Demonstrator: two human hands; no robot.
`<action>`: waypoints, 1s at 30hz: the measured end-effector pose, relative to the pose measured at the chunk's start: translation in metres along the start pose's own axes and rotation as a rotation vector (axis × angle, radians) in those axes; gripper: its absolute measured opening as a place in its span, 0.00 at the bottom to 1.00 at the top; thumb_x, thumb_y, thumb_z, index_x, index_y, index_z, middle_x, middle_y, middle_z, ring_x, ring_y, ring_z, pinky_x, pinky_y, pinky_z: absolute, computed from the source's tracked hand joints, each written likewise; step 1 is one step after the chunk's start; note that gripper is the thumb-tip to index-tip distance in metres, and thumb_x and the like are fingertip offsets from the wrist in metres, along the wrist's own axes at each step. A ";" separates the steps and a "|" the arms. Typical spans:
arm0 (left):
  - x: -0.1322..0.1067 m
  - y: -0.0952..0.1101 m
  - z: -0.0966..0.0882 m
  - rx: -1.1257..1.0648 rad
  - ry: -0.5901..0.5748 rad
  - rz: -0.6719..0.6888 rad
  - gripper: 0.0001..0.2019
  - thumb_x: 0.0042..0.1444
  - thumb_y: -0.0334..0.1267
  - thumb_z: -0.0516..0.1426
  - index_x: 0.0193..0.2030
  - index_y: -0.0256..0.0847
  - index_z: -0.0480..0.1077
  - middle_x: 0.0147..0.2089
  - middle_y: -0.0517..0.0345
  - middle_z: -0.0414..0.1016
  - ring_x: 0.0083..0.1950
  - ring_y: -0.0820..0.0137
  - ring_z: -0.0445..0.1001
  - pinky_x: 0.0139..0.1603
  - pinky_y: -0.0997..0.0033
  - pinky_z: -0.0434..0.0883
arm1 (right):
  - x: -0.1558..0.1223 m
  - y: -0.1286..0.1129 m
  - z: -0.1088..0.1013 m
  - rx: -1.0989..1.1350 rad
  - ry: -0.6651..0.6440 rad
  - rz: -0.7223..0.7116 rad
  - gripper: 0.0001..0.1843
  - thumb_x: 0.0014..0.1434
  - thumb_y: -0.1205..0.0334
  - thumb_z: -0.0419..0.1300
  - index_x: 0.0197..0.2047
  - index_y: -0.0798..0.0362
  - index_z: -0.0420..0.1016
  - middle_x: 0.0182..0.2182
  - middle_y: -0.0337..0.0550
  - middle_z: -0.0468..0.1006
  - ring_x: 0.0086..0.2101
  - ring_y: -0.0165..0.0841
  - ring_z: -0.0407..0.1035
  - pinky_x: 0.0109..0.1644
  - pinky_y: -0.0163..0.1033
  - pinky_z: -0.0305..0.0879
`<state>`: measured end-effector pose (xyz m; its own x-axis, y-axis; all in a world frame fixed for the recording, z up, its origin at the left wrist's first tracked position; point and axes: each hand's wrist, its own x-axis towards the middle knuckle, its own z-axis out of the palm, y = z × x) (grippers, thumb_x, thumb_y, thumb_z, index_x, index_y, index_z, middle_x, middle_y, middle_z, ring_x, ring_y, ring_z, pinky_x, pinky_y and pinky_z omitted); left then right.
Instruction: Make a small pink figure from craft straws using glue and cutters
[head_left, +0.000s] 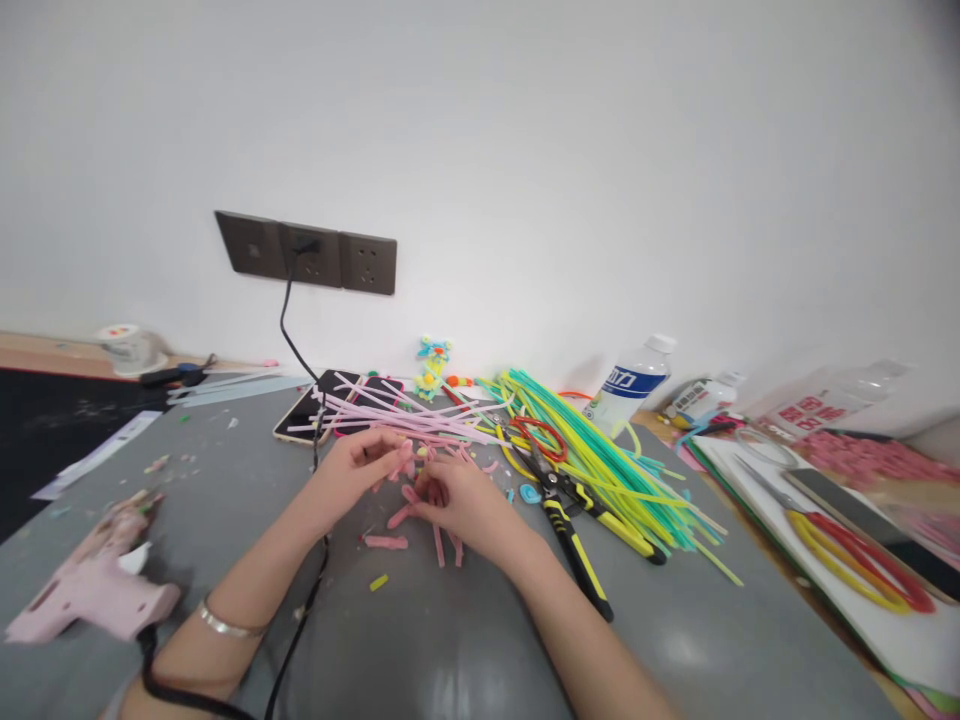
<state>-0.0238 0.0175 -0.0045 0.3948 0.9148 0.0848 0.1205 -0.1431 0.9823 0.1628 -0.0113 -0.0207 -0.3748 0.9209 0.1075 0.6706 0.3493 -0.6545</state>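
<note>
Both hands meet over the middle of the grey table [450, 640]. My left hand [360, 467] has its fingers curled and pinches short pink pipe-cleaner pieces [409, 492]. My right hand [461, 500] is closed on the same small pink bundle from the right. More cut pink pieces [386, 542] lie on the table under the hands. A fan of long light-pink pipe cleaners [390, 410] lies just behind the hands.
Yellow-handled pliers [574, 545] and a pile of green and yellow pipe cleaners [600, 450] lie right of the hands. A pink glue gun [90, 585] rests at the left, its black cord [300, 610] crossing under my left arm. Phones [304, 410], bottles [630, 385] and scissors [847, 545] are farther off.
</note>
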 end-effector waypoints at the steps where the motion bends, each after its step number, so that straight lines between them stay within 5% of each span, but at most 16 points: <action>1: 0.001 -0.001 0.000 0.053 0.007 0.018 0.12 0.56 0.46 0.61 0.32 0.37 0.76 0.29 0.59 0.74 0.28 0.74 0.67 0.29 0.76 0.64 | 0.000 0.000 0.001 -0.017 -0.009 0.010 0.10 0.59 0.59 0.63 0.28 0.53 0.73 0.25 0.37 0.73 0.28 0.30 0.64 0.32 0.34 0.53; 11: 0.000 -0.003 -0.003 0.338 0.109 0.089 0.11 0.59 0.44 0.58 0.37 0.40 0.79 0.36 0.57 0.81 0.34 0.69 0.74 0.33 0.75 0.65 | 0.002 -0.006 -0.009 0.109 0.097 -0.059 0.04 0.60 0.66 0.61 0.33 0.52 0.77 0.25 0.37 0.75 0.27 0.30 0.66 0.32 0.34 0.58; 20: -0.001 -0.004 -0.003 0.579 0.036 0.183 0.10 0.60 0.40 0.56 0.38 0.42 0.78 0.32 0.60 0.81 0.27 0.72 0.69 0.30 0.75 0.61 | 0.000 -0.007 0.016 0.208 0.017 -0.100 0.14 0.53 0.81 0.60 0.30 0.52 0.77 0.40 0.43 0.77 0.36 0.33 0.74 0.40 0.37 0.68; 25: -0.001 -0.008 -0.006 0.618 0.009 0.159 0.12 0.62 0.44 0.55 0.42 0.42 0.77 0.35 0.59 0.81 0.28 0.71 0.70 0.30 0.75 0.61 | -0.001 -0.007 0.004 0.311 -0.094 0.017 0.10 0.52 0.75 0.63 0.35 0.52 0.79 0.27 0.37 0.78 0.28 0.30 0.70 0.33 0.33 0.63; 30: -0.004 -0.009 -0.008 0.667 -0.172 0.190 0.11 0.62 0.40 0.54 0.43 0.42 0.76 0.32 0.58 0.80 0.29 0.70 0.72 0.31 0.75 0.61 | 0.002 0.003 -0.018 0.223 0.113 0.048 0.05 0.58 0.63 0.61 0.33 0.53 0.79 0.26 0.38 0.78 0.25 0.29 0.65 0.30 0.34 0.57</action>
<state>-0.0331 0.0183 -0.0120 0.5955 0.7867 0.1627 0.5456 -0.5447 0.6369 0.1760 -0.0056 -0.0094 -0.2635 0.9533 0.1477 0.5231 0.2698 -0.8084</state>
